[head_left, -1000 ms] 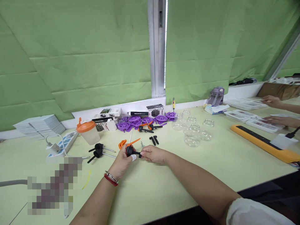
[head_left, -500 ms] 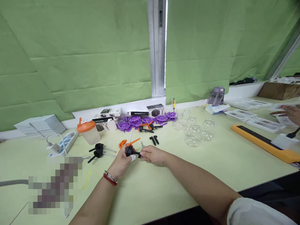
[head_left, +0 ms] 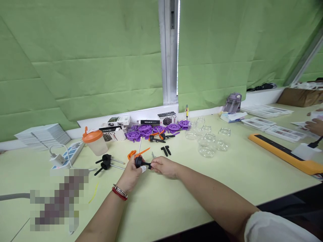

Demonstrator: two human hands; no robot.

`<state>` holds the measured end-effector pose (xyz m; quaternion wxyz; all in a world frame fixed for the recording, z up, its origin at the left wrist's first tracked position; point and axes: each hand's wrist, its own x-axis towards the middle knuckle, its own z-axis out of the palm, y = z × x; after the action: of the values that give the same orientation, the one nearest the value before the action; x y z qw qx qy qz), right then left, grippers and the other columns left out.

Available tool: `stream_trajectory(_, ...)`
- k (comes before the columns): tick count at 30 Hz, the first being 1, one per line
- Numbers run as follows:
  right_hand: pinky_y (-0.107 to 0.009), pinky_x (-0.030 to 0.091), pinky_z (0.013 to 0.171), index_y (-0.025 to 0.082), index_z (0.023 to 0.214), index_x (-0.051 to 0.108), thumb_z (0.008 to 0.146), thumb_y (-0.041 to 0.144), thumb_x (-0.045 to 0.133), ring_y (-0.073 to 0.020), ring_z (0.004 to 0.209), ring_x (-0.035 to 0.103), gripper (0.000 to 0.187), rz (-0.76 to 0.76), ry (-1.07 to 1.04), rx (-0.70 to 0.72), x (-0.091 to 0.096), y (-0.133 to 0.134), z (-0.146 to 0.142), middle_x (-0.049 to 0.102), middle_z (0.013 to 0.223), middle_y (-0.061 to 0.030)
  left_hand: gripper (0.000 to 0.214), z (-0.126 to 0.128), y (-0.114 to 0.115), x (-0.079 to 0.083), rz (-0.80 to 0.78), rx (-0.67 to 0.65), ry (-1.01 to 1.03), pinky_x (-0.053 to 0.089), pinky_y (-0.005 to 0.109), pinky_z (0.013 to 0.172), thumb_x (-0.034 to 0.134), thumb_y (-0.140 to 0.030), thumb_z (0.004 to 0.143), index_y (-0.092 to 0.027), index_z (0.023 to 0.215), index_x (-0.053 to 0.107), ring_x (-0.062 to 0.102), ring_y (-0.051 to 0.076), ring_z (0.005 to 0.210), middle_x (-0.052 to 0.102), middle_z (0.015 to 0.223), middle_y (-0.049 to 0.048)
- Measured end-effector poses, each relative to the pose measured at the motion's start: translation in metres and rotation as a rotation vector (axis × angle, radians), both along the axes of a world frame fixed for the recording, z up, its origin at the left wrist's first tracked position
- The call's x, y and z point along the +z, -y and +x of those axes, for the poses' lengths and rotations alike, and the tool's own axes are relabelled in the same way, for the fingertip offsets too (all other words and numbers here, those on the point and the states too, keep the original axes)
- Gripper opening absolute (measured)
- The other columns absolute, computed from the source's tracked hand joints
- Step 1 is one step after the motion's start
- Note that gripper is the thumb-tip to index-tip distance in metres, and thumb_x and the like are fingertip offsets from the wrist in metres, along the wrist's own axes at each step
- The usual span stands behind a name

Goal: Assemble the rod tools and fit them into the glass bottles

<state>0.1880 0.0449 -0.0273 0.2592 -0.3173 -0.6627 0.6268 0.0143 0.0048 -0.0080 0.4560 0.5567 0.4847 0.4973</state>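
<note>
Left hand (head_left: 131,170) and right hand (head_left: 164,166) pinch a stemmed black part (head_left: 138,162), a co-worker's hand (head_left: 316,127) now farther right of it.

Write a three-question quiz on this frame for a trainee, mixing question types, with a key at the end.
1. True or false: the fingers of the right hand pinch the slim end of a black plastic part with a round body, which the left hand also holds.

2. What colour are the spoked, round plastic pieces heaped near the black-and-white printed cardboard boxes?
A. Green
B. Purple
C. Orange

3. Which is nearer the left hand: the translucent plastic cup with an orange lid or the group of clear, rounded jars?

Key: 1. True. 2. B. 3. The cup.
</note>
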Motion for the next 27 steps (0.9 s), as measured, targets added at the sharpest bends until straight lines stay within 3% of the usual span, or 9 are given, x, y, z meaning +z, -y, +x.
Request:
stream_trajectory(6,-0.022,0.021,0.048,0.015,0.075,0.052,0.085,0.042,0.053,-0.0064,0.046,0.026,0.029,-0.002,-0.007,0.032,0.004,0.004,0.001,0.034,0.049,0.0084,0.037,0.000,0.003,0.004,-0.045,-0.060,-0.030,0.042,0.032,0.076,0.061,-0.021,0.065,-0.020,0.098,0.044,0.052,0.016,0.083,0.049,0.089,0.0003)
stream_trajectory(10,-0.022,0.019,0.046,0.015,0.074,0.052,0.086,0.042,0.052,-0.0059,0.044,0.024,0.030,-0.027,-0.030,0.022,0.005,0.005,0.000,0.032,0.048,0.0091,0.056,0.002,0.004,0.005,-0.082,-0.021,-0.008,0.044,0.035,0.077,0.062,-0.020,0.063,-0.023,0.112,0.035,0.055,0.017,0.087,0.049,0.100,0.0031)
stream_trajectory(12,-0.022,0.018,0.045,0.015,0.074,0.052,0.087,0.041,0.051,-0.0057,0.042,0.023,0.029,-0.051,-0.052,0.016,0.006,0.006,0.000,0.032,0.046,0.0096,0.061,0.002,0.001,0.003,-0.006,0.030,0.030,0.044,0.037,0.084,0.061,-0.017,0.062,-0.025,0.114,0.030,0.055,0.019,0.097,0.048,0.107,0.0049)
stream_trajectory(16,-0.021,0.017,0.042,0.015,0.076,0.052,0.087,0.041,0.051,-0.0049,0.040,0.022,0.029,-0.109,-0.112,0.019,0.010,0.009,-0.002,0.033,0.045,0.0097,0.051,-0.002,-0.003,-0.004,0.186,0.045,0.077,0.039,0.041,0.095,0.063,-0.017,0.065,-0.024,0.105,0.031,0.050,0.020,0.111,0.040,0.129,0.0101)
stream_trajectory(19,-0.021,0.016,0.040,0.016,0.075,0.052,0.088,0.043,0.050,-0.0047,0.038,0.022,0.030,-0.184,-0.147,0.024,0.011,0.011,-0.003,0.033,0.043,0.0099,0.043,-0.004,-0.003,-0.005,0.281,0.076,-0.009,0.035,0.045,0.099,0.062,-0.023,0.073,-0.023,0.105,0.033,0.046,0.022,0.117,0.025,0.144,0.0134)
stream_trajectory(22,-0.020,0.014,0.038,0.016,0.077,0.052,0.086,0.047,0.051,-0.0043,0.036,0.022,0.032,-0.250,-0.181,0.042,0.011,0.011,-0.004,0.034,0.043,0.0101,0.040,-0.001,-0.001,-0.003,0.345,0.103,-0.122,0.032,0.046,0.101,0.059,-0.026,0.078,-0.022,0.110,0.035,0.039,0.024,0.124,0.023,0.147,0.0157)
stream_trajectory(27,-0.019,0.018,0.037,0.017,0.076,0.050,0.082,0.054,0.054,-0.0041,0.034,0.027,0.037,-0.265,-0.247,0.089,0.009,0.011,-0.004,0.042,0.045,0.0087,0.074,0.009,0.006,0.005,0.387,0.024,-0.131,0.032,0.042,0.105,0.073,-0.025,0.066,-0.023,0.126,0.030,0.028,0.026,0.134,0.022,0.147,0.0157)
